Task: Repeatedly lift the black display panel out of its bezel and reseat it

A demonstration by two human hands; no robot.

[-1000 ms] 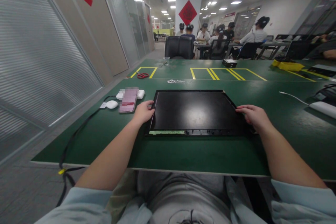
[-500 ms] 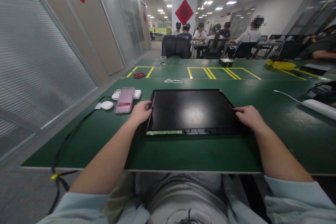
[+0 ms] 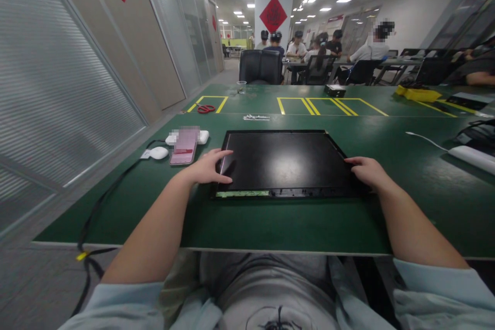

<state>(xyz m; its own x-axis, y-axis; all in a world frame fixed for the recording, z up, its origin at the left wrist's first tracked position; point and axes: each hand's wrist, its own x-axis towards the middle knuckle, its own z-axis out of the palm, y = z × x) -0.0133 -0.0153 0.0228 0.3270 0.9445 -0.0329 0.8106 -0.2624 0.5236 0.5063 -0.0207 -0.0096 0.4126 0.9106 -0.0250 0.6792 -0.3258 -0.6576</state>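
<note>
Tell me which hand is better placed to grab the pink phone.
Left. The left hand rests on the black panel's left edge, and the pink phone lies just beyond it on the green table. The right hand sits at the panel's far right edge, with the whole panel between.

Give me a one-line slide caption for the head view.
Left hand and right hand rest on opposite edges of a black panel lying flat on the green table.

Black display panel (image 3: 284,162) lies flat, glossy face up, on green worktop (image 3: 270,221); green circuit strip (image 3: 242,194) exposed along near edge.
</note>
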